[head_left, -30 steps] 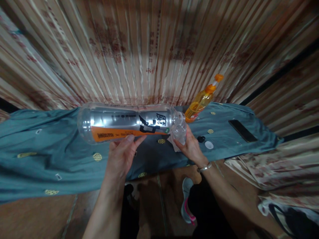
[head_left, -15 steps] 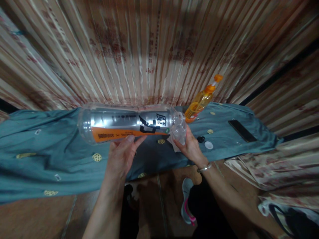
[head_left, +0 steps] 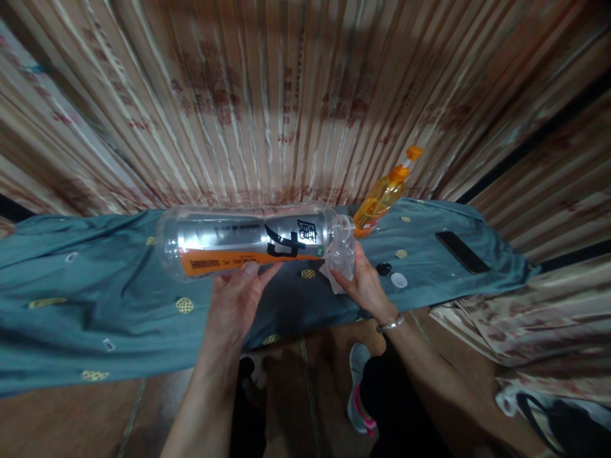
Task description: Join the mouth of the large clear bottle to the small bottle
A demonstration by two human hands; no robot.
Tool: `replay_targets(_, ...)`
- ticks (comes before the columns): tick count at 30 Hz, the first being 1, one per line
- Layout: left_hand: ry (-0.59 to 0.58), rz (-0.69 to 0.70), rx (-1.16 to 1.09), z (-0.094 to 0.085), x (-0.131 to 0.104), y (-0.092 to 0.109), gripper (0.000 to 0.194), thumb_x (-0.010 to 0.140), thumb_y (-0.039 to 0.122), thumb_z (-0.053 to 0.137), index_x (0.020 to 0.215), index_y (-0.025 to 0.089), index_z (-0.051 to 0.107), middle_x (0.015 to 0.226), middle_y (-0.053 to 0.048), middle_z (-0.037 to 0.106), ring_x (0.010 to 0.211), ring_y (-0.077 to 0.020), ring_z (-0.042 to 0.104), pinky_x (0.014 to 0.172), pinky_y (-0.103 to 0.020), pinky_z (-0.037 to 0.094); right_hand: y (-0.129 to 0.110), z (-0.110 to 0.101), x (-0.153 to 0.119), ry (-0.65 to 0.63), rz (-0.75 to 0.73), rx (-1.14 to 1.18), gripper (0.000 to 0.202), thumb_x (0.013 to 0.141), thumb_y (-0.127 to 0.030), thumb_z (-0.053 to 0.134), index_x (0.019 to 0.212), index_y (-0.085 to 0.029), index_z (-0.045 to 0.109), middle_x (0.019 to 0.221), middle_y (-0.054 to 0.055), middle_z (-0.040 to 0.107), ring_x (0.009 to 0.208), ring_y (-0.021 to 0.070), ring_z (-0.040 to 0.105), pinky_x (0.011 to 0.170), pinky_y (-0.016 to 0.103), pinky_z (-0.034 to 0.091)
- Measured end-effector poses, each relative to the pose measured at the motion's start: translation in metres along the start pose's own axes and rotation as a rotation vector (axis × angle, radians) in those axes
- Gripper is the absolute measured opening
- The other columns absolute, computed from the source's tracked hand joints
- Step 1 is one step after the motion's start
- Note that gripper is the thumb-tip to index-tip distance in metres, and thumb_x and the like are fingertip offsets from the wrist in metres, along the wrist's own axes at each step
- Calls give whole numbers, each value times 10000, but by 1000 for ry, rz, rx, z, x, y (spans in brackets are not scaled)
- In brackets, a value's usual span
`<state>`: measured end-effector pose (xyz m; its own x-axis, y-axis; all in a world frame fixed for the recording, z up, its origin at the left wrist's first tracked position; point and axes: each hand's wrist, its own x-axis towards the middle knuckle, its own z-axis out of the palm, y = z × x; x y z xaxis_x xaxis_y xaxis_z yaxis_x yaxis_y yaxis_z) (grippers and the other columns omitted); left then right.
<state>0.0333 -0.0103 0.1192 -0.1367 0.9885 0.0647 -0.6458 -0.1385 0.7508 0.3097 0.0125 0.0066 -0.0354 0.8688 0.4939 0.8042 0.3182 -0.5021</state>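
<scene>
A big clear plastic bottle (head_left: 229,236) with a silver and orange label lies sideways in the air over the cloth, its neck pointing right. My left hand (head_left: 233,292) is closed on its near lower side, thumb along the label; the fingers underneath are partly hidden. At the bottle's mouth, my right hand (head_left: 365,283) is closed around a crinkled clear plastic piece (head_left: 342,251), whose exact kind I cannot make out. A whitish scrap (head_left: 333,278) hangs beneath it. Just beyond the mouth stands a pump bottle (head_left: 382,197) of orange liquid.
Teal patterned cloth (head_left: 128,280) covers the narrow surface. To the right are a dark phone (head_left: 462,252), a small black object (head_left: 383,269) and a white disc (head_left: 399,280). Pleated curtains (head_left: 267,108) hang close behind. A dark bag (head_left: 568,423) rests at lower right.
The big bottle's base has shifted slightly right and down in view. Both hands keep their hold, and the things on the cloth look unmoved.
</scene>
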Motion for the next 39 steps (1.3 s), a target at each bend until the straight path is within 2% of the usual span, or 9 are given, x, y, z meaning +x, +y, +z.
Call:
replay_targets(5,14,-3,-35,1,-1,1,331,599,289,1024,800,257,764,787,31,794,941,-247,790,991,-548,642,-3,-1,0,-8,25,-1,901,952,-513,659,1682,-174,255,1637,202,535,1498,344,564,1212,549,521)
replay_targets(9,6,-17,12,-1,-1,2,325,603,308,1020,801,252,768,836,12,813,1038,-284,786,1094,-600,570,-4,-2,1,-16,54,-3,924,935,-495,682,1681,-160,253,1630,208,544,1479,342,584,1199,537,533)
replay_targets(14,16,-23,35,-2,0,2,331,583,339,1030,760,264,760,849,15,820,1032,-279,789,1075,-580,591,-2,-3,1,-24,45,-19,938,931,-488,687,1686,-168,231,1632,207,545,1471,342,592,1185,543,542)
replay_targets(21,-1,5,33,-3,0,0,311,622,325,1010,821,272,776,854,25,818,1027,-274,795,1033,-540,623,-2,-2,1,-22,36,-14,924,942,-497,676,1682,-157,239,1639,206,537,1480,332,584,1200,516,534)
replay_targets(29,-22,-5,33,-4,0,3,355,644,282,989,934,298,784,832,19,812,1049,-296,786,1079,-607,577,-2,1,1,7,69,25,925,917,-469,715,1667,-157,273,1596,218,580,1448,346,614,1165,546,558)
replay_targets(34,-30,10,31,-3,1,1,333,633,286,999,875,305,772,788,28,805,996,-296,795,1074,-619,584,-1,0,1,2,62,22,943,907,-437,743,1666,-141,267,1590,233,578,1446,349,614,1168,543,554)
replay_targets(39,-41,20,0,-2,1,-1,350,640,253,995,901,305,768,789,50,804,967,-262,799,1055,-602,603,-1,-1,2,1,65,26,939,902,-440,750,1656,-134,280,1562,234,606,1424,350,631,1154,535,564)
